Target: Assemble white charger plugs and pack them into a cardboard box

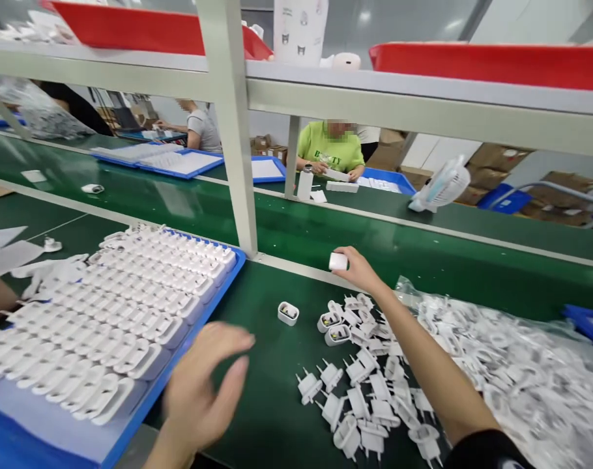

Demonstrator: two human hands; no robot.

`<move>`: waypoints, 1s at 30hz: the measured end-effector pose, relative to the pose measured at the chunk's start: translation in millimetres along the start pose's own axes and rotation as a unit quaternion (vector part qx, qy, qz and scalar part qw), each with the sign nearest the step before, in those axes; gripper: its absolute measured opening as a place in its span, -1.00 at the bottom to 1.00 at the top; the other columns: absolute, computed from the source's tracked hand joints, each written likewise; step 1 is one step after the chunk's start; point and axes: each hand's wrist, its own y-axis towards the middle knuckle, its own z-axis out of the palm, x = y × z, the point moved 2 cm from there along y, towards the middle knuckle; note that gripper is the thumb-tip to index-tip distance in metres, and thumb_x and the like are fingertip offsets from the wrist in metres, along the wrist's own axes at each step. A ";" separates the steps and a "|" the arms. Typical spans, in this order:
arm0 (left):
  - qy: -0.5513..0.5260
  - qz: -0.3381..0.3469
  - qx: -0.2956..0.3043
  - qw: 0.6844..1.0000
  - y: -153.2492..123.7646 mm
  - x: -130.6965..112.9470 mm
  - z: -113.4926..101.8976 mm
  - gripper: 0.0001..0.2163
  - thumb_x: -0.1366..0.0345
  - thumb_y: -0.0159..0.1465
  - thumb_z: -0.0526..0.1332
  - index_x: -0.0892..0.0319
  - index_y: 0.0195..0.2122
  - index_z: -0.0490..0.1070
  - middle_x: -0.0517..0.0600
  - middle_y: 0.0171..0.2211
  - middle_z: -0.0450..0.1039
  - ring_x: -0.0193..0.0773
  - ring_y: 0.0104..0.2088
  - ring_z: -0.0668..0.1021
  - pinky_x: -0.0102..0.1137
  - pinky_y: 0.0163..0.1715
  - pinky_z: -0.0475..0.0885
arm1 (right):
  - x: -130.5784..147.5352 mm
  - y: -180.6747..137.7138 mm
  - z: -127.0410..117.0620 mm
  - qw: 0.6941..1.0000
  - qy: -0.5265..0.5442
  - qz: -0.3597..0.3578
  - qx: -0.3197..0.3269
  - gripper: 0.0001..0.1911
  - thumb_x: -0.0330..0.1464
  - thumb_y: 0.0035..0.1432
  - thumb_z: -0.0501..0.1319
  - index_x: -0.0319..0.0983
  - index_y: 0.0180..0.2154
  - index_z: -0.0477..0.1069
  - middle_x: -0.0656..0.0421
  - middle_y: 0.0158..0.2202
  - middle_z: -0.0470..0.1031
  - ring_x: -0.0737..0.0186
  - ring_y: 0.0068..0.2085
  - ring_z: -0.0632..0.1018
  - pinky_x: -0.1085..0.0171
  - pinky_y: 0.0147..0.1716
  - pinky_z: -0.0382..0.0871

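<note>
One white block is pinched in your right hand; your left hand is empty; between them three housings stand open, loose plug pieces nearby.

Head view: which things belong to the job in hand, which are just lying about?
Apparently the job:
white piece, held in the right hand
lone open housing
pronged parts
blue tray with white housings

Apparently just lying about:
white bottle, far bench
white fan-like object, far bench
</note>
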 end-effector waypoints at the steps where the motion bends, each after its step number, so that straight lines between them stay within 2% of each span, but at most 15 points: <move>1: -0.037 -0.003 0.045 0.998 20.8 -0.4 26.2 -0.84 0.26 0.25 0.08 0.07 -0.17 0.36 0.01 -0.28 0.45 -0.20 -0.23 0.50 -0.23 -0.18 0.43 | 6.9 -1.9 -0.9 1.000 0.009 -0.003 -0.006 -0.58 -0.35 -0.04 0.25 -0.21 -0.09 0.28 0.08 -0.11 0.33 0.10 -0.11 0.43 0.17 -0.11 0.30; 2: -0.085 -0.029 0.111 0.990 41.9 2.3 52.9 -0.81 0.29 0.26 0.06 0.09 -0.11 0.33 0.01 -0.25 0.45 -0.23 -0.24 0.50 -0.26 -0.18 0.43 | 13.4 -4.7 -1.9 1.000 0.017 -0.004 -0.013 -0.57 -0.36 -0.04 0.25 -0.21 -0.08 0.27 0.07 -0.11 0.33 0.10 -0.12 0.43 0.16 -0.12 0.30; 3: -0.122 -0.046 0.146 0.981 62.1 6.7 77.3 -0.78 0.30 0.26 0.04 0.11 -0.08 0.30 0.01 -0.22 0.44 -0.26 -0.26 0.50 -0.29 -0.21 0.44 | 19.7 -8.1 -2.9 1.000 0.021 -0.006 -0.017 -0.57 -0.38 -0.04 0.25 -0.22 -0.08 0.26 0.07 -0.10 0.34 0.10 -0.11 0.43 0.16 -0.12 0.30; 5: -0.112 -0.057 0.199 0.972 94.5 18.4 119.8 -0.69 0.36 0.21 0.05 0.13 0.01 0.25 0.05 -0.10 0.39 -0.27 -0.27 0.50 -0.31 -0.24 0.44 | 31.9 -15.8 -3.6 1.000 0.019 -0.016 -0.019 -0.54 -0.42 -0.05 0.24 -0.24 -0.05 0.23 0.05 -0.09 0.35 0.08 -0.09 0.42 0.15 -0.10 0.30; 7: -0.069 -0.004 0.252 0.965 113.1 27.3 152.4 -0.51 0.48 0.13 0.03 0.11 0.11 0.16 0.09 0.07 0.27 -0.24 -0.18 0.49 -0.30 -0.19 0.43 | 43.5 -23.1 -1.0 0.999 0.007 -0.033 -0.010 -0.52 -0.46 -0.05 0.23 -0.25 -0.04 0.22 0.02 -0.07 0.36 0.05 -0.05 0.41 0.12 -0.07 0.29; 9: -0.023 0.060 0.281 0.958 120.8 31.2 173.0 -0.40 0.53 0.06 0.04 0.10 0.17 0.09 0.11 0.16 0.16 -0.14 -0.04 0.44 -0.25 -0.08 0.38 | 53.5 -28.0 4.8 0.999 0.006 -0.050 0.003 -0.52 -0.49 -0.05 0.21 -0.26 -0.03 0.21 0.00 -0.05 0.35 0.04 -0.02 0.39 0.10 -0.04 0.27; 10: -0.004 0.078 0.287 0.955 122.5 32.0 179.1 -0.39 0.51 0.05 0.07 0.12 0.18 0.09 0.13 0.16 0.16 -0.08 0.01 0.41 -0.22 -0.05 0.35 | 57.4 -29.4 8.1 0.999 0.013 -0.052 0.006 -0.52 -0.51 -0.05 0.19 -0.26 -0.02 0.21 0.00 -0.04 0.35 0.05 -0.02 0.39 0.10 -0.03 0.27; 12: 0.014 0.073 0.302 0.950 124.9 34.2 184.6 -0.42 0.42 0.06 0.15 0.17 0.15 0.12 0.15 0.06 0.30 0.00 -0.03 0.44 -0.19 -0.08 0.35 | 63.0 -30.3 14.3 0.998 0.051 -0.041 0.012 -0.48 -0.53 -0.05 0.18 -0.25 0.01 0.18 -0.01 -0.01 0.34 0.07 -0.01 0.39 0.10 -0.01 0.27; 15: -0.017 0.028 0.331 0.943 129.2 45.3 181.7 -0.46 0.31 0.06 0.21 0.12 0.10 0.16 0.05 -0.16 0.45 -0.05 -0.19 0.51 -0.24 -0.18 0.38 | 66.0 -30.2 18.3 0.984 0.170 0.007 0.052 -0.35 -0.49 0.00 0.18 -0.21 0.14 0.03 -0.02 0.08 0.29 0.16 -0.06 0.45 0.11 -0.03 0.32; 17: -0.039 0.000 0.327 0.944 131.7 60.1 176.7 -0.50 0.30 0.07 0.21 0.08 0.07 0.17 -0.01 -0.18 0.45 -0.12 -0.18 0.51 -0.29 -0.17 0.37 | 64.9 -31.8 15.2 0.967 0.239 0.043 0.079 -0.33 -0.42 0.06 0.18 -0.16 0.17 -0.03 -0.03 0.14 0.23 0.23 -0.10 0.48 0.12 -0.04 0.34; 18: -0.031 -0.014 0.321 0.946 132.0 69.4 174.6 -0.51 0.30 0.07 0.21 0.07 0.06 0.19 -0.01 -0.15 0.44 -0.13 -0.14 0.49 -0.29 -0.13 0.36 | 63.2 -33.5 12.1 0.963 0.251 0.056 0.084 -0.37 -0.40 0.08 0.17 -0.14 0.16 0.01 -0.03 0.16 0.22 0.24 -0.10 0.48 0.11 -0.03 0.34; 21: 0.036 -0.051 0.306 0.950 127.2 97.0 172.1 -0.51 0.29 0.03 0.25 0.07 0.02 0.25 0.05 -0.04 0.39 -0.04 0.03 0.38 -0.13 0.04 0.21 | 52.9 -41.6 2.4 0.970 0.204 0.082 0.100 -0.60 -0.38 0.10 0.16 -0.16 0.01 0.25 0.04 0.09 0.33 0.21 -0.06 0.47 0.10 -0.02 0.33; 24: 0.059 -0.047 0.301 0.951 117.0 112.3 173.7 -0.54 0.24 0.00 0.30 0.04 -0.03 0.31 0.07 0.07 0.33 0.05 0.15 0.23 0.06 0.12 -0.04 | 35.3 -52.5 -0.7 0.976 0.128 0.113 0.136 -0.75 -0.44 0.12 0.10 -0.20 -0.13 0.39 0.07 -0.06 0.46 0.17 -0.13 0.50 0.12 -0.13 0.39; 27: 0.053 -0.010 0.298 0.953 109.3 114.1 175.0 -0.57 0.14 0.04 0.28 0.01 -0.04 0.31 0.05 0.10 0.31 0.04 0.16 0.20 0.12 0.11 -0.16 | 19.6 -61.4 1.1 0.983 0.036 0.118 0.139 -0.69 -0.52 0.07 0.08 -0.20 -0.13 0.42 0.05 -0.09 0.47 0.09 -0.08 0.47 0.07 -0.10 0.36; 30: 0.048 0.009 0.284 0.958 106.3 111.1 175.3 -0.61 0.09 0.09 0.26 0.02 -0.06 0.32 0.06 0.05 0.35 0.02 0.12 0.25 0.14 0.11 -0.18 | 15.5 -67.0 9.5 0.975 -0.029 0.075 0.208 -0.56 -0.53 -0.05 0.19 -0.14 -0.08 0.41 0.04 0.07 0.36 -0.05 0.14 0.28 -0.05 0.07 0.19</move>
